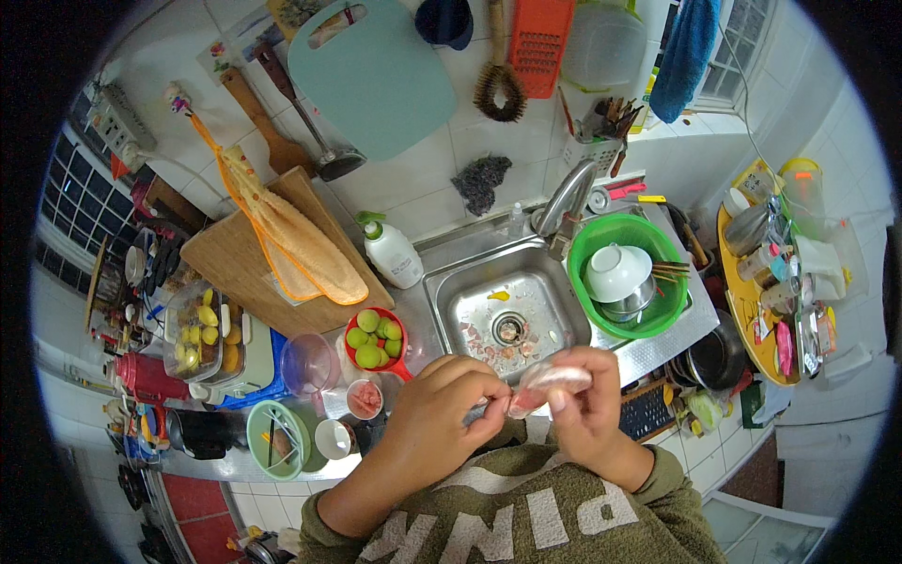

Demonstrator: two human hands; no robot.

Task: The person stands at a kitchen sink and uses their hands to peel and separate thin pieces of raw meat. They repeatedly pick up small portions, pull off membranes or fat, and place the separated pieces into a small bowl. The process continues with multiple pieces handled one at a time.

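A piece of pink-fleshed fruit with white pith or membrane [553, 381], apparently citrus, is held in front of my chest, just over the sink's near edge. My right hand [588, 405] grips it between thumb and fingers. At its left tip, the thumb and fingers of my left hand [451, 405] are pinched together. Something greyish shows under my left fingers, too covered to name. Beyond both hands lies the steel sink [451, 310], with pinkish scraps and a yellow bit around its drain [509, 328]. A small cup of pink pulp [364, 399] stands left of my left hand.
Left of the sink are a red colander of green fruit [375, 338], a clear purple-tinted bowl [309, 363], a white cup [334, 438] and a pale green basin [278, 438]. A soap bottle [393, 255] stands behind. Right are the faucet [567, 197] and a green basket with bowls [581, 275].
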